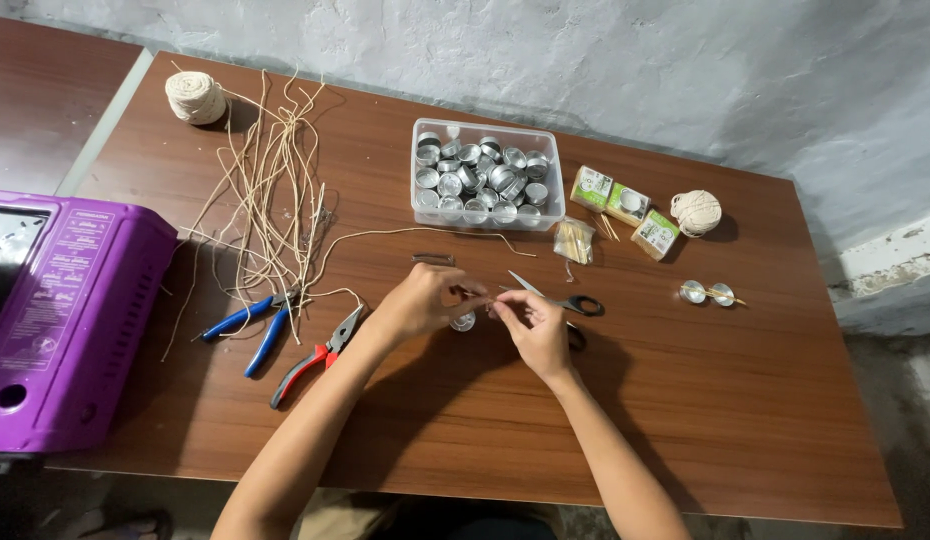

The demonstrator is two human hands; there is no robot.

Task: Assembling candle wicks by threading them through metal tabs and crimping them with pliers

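My left hand [420, 300] and my right hand [533, 325] meet over the middle of the brown table [685, 400]. Between their fingertips they pinch a thin pale string [405, 232] that trails off to the back. Just beneath the fingers stands a small silver metal cup [464, 322]. Black-handled scissors [565, 302] lie partly under my right hand. Red-handled pliers [315, 357] rest beside my left wrist.
A clear plastic box [485, 212] of several silver cups stands at the back. Cut strings [270, 190] spread at the left with blue-handled pliers [250, 325], two twine balls [195, 97], small green boxes [625, 205], two finished cups [707, 293], a purple stove [65, 320].
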